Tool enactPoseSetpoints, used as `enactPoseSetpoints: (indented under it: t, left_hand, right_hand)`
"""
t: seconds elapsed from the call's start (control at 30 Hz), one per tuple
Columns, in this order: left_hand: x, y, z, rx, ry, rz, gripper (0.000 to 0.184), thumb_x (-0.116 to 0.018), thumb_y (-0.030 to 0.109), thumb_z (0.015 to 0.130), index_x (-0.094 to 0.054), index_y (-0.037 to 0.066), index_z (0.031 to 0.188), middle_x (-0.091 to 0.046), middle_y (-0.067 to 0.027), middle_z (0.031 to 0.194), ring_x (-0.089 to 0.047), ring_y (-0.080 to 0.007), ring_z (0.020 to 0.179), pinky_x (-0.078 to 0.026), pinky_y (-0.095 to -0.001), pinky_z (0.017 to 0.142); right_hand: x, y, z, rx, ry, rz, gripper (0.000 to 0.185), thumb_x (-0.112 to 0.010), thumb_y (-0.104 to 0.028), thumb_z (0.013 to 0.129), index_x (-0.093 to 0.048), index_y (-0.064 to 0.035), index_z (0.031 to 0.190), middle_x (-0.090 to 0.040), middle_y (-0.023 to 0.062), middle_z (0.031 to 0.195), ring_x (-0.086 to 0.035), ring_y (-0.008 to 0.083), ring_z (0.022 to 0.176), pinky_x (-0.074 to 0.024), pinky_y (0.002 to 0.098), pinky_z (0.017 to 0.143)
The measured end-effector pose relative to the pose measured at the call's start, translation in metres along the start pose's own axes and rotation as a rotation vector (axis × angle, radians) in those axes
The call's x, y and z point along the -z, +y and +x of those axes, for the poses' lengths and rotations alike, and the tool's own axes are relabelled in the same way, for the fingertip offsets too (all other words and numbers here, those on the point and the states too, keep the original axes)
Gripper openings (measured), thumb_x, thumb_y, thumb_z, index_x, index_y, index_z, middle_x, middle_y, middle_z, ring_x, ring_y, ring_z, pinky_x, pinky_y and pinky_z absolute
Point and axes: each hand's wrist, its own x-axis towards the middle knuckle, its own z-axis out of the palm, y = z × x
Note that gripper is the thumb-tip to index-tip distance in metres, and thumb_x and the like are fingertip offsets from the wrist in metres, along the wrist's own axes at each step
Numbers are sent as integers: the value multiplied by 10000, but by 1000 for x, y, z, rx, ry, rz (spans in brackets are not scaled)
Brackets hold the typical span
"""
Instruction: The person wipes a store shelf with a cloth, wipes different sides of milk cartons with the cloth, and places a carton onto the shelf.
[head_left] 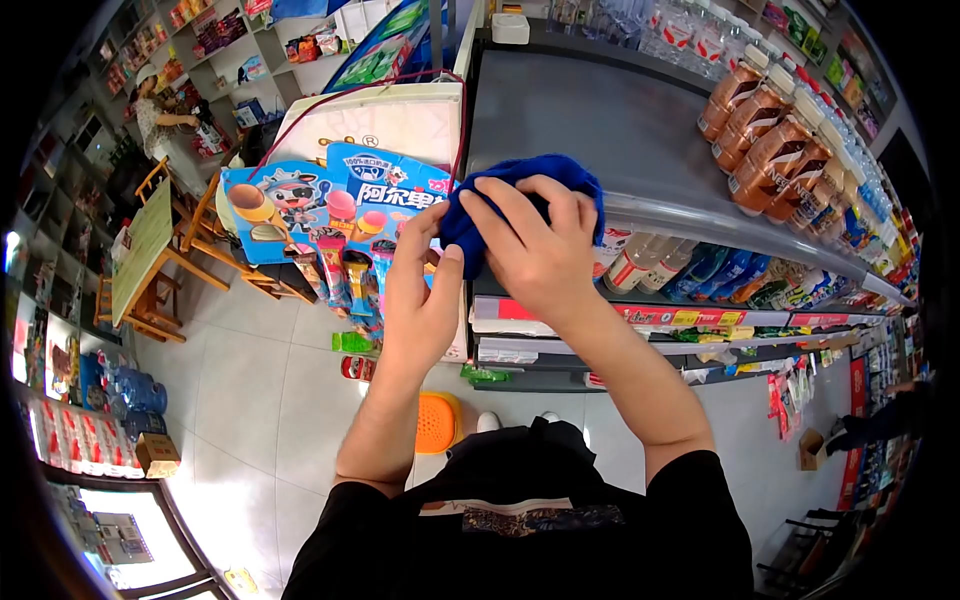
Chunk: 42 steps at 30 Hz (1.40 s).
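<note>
At the left stands a bright blue display card (345, 215), with wrapped sweets (357, 280) hanging along its lower edge. Just right of it comes the left hand (420, 295), its thumb and fingers parted around the near edge of a blue cloth (467, 235); whether they truly pinch it, I cannot tell. The cloth lies bunched at the front left corner of a grey shelf (560, 110), beside the card. It looks light, soft and limp, nothing to break, though its loose folds would likely slip and sag if held by one edge alone. The thick bunched middle seems the better hold (a flat palm would suit it too). There the right hand (535, 240) sits, fingers spread and curled over the top, holding the cloth from above. Farther right along the shelf stand brown bottles (765, 150) in shrink-wrapped packs, well apart from both hands.
</note>
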Motion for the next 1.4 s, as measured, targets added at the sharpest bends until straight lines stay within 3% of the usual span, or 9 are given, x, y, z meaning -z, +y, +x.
enactPoseSetpoints:
  t: [0.2, 0.43, 0.53, 0.63, 0.7, 0.8, 0.9, 1.03, 1.4]
  left_hand:
    - [-2, 7, 4, -7, 6, -10, 394, -510, 30, 907, -492, -25, 1298, -599, -149, 1241, -561, -166, 1030, -427, -270, 826]
    - [-5, 4, 12, -175, -18, 109, 436, -526, 10, 869, -482, -9, 1303, -570, -126, 1277, -541, -197, 1074, -432, -294, 828]
    - [-11, 9, 14, -174, 12, 99, 442, -434, -11, 893, -456, -16, 1334, -537, -134, 1317, -514, -150, 1077, -424, -267, 830]
    - [-13, 11, 15, -150, 30, 79, 456, -501, 16, 874, -454, -13, 1327, -545, -134, 1301, -528, -209, 1097, -430, -304, 846]
    - [-11, 12, 17, -192, 12, 87, 450, -485, 18, 880, -456, -16, 1328, -541, -140, 1304, -530, -210, 1107, -432, -306, 872]
    - [-5, 8, 22, -260, 16, 110, 442, -465, 15, 884, -461, -21, 1325, -537, -147, 1309, -523, -212, 1139, -422, -311, 937]
    - [-4, 16, 21, -137, 23, -18, 441, -445, 4, 885, -463, -28, 1325, -536, -139, 1314, -485, -209, 1210, -367, -326, 1038]
    - [-6, 12, 24, -200, -18, 14, 450, -452, 14, 900, -441, -7, 1349, -542, -139, 1326, -498, -195, 1167, -410, -310, 940]
    - [-13, 14, 26, -206, -27, 79, 440, -467, 31, 897, -466, 7, 1337, -534, -132, 1323, -518, -206, 1111, -415, -301, 888]
  right_hand:
    - [25, 14, -6, -89, -88, -22, 426, -655, -131, 659, -693, -142, 1084, -618, -34, 1157, -538, 195, 991, -385, 377, 838]
    - [57, 51, -38, -204, -58, -155, 448, -607, -24, 641, -708, -88, 1073, -647, 21, 1146, -539, 243, 991, -374, 368, 877]
    - [50, 44, -30, -209, -36, -114, 452, -606, -20, 641, -702, -78, 1078, -641, 28, 1154, -535, 247, 993, -378, 380, 870]
    - [39, 23, -11, -192, -101, -20, 504, -590, 5, 625, -681, -74, 1114, -625, 37, 1169, -524, 267, 997, -397, 382, 886]
    - [22, 10, 1, -110, -54, -48, 381, -639, -124, 679, -686, -78, 1054, -616, 2, 1121, -536, 212, 983, -431, 351, 723]
    - [9, -6, 19, -56, -64, 38, 340, -624, -147, 703, -673, -66, 1029, -601, 4, 1064, -551, 199, 977, -450, 300, 587]
    - [-1, -10, 21, -61, -60, 93, 345, -629, -165, 707, -669, -74, 1037, -599, -3, 1065, -546, 200, 988, -478, 331, 673]
    - [16, 5, 10, -90, -98, 134, 356, -645, -149, 686, -680, -109, 1038, -616, -34, 1119, -555, 188, 981, -429, 399, 825]
    - [70, 74, -45, -237, -5, -86, 436, -600, 10, 622, -714, -92, 1031, -670, 11, 1114, -558, 236, 974, -403, 366, 850]
